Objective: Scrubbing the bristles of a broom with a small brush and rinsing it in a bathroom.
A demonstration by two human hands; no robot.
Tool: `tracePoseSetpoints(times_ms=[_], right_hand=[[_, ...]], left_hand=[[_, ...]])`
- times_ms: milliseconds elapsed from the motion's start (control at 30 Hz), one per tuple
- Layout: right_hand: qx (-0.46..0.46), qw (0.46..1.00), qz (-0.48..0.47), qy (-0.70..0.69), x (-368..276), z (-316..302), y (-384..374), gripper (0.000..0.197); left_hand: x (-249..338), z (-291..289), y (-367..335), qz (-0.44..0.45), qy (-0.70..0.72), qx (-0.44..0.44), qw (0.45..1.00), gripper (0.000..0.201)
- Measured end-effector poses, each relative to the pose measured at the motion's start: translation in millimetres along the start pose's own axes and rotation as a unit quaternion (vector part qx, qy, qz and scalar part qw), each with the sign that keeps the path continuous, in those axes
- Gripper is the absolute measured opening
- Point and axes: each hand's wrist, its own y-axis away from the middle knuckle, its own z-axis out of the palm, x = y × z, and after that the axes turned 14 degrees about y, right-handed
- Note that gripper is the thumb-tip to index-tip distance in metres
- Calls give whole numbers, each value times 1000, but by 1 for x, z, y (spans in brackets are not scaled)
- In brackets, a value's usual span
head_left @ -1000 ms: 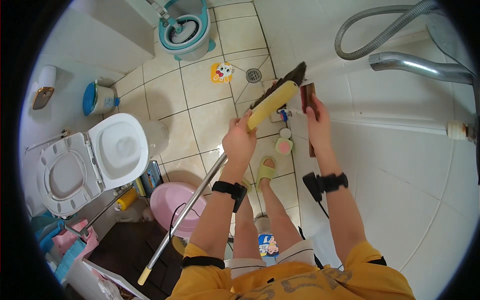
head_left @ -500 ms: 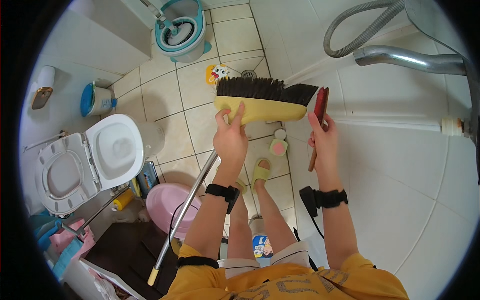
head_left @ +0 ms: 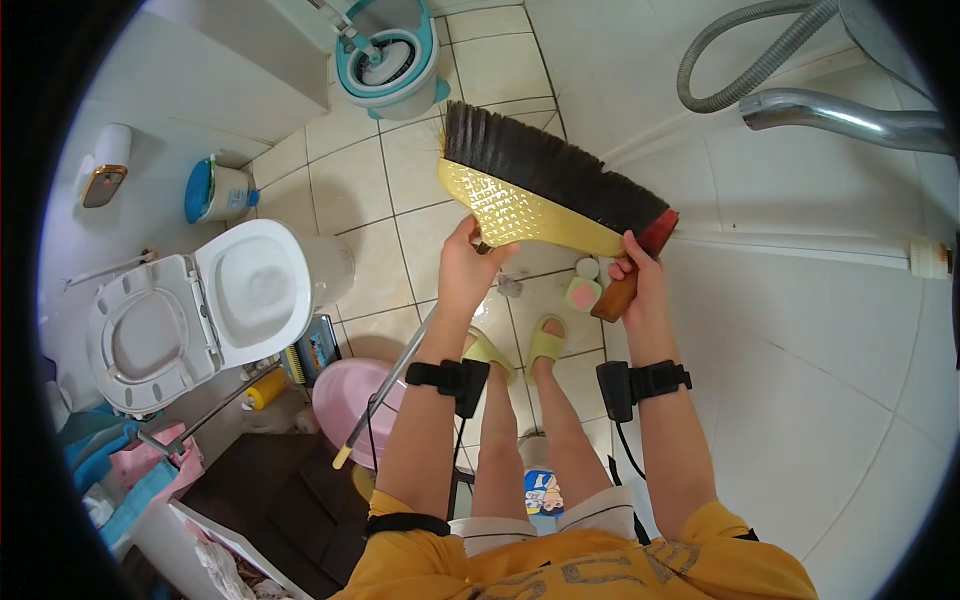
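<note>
A broom [head_left: 530,213] with a yellow head and dark bristles is held up in front of me, bristles facing away and its head slanting down to the right. My left hand [head_left: 468,265] is closed on the head's near edge, close to where the metal pole runs down toward my left. Closed round a wooden-handled brush [head_left: 614,298] with red bristles, my right hand [head_left: 645,285] is at the broom head's right end. The red part lies against the tips of the dark bristles there; its far side is hidden.
To the left stand a toilet [head_left: 255,285] with its lid up and a pink basin [head_left: 345,395]. A mop bucket [head_left: 405,95] is at the far end of the tiled floor [head_left: 360,190]. A metal pipe [head_left: 840,118] and grey hose [head_left: 715,100] project from the right wall.
The broom head has turned, its patterned face now showing and its right end lower. The brush has swung from upright to slanted against the bristles. My view has shifted slightly.
</note>
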Motion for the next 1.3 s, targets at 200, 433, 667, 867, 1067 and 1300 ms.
tracePoseSetpoints(times_ms=[200,433,667,867,1067,1300], right_hand=[[30,985,-43,163,-4,-10,7,28],[161,891,-193,377,15,-28,15,55],[-11,719,-372,587,11,51,47,48],[75,621,-322,711,-30,100,-13,44],[-5,628,-322,709,-7,79,24,41],[79,628,-293,717,-26,88,-34,38]], left_hand=[[24,1,-5,-79,61,-45,994,39],[42,27,-12,-60,-209,24,976,42],[22,24,-9,-65,-218,48,973,40],[24,48,-7,-46,-155,22,987,39],[7,34,-10,-70,-156,26,985,39],[-1,36,-2,-80,-102,-6,992,36]])
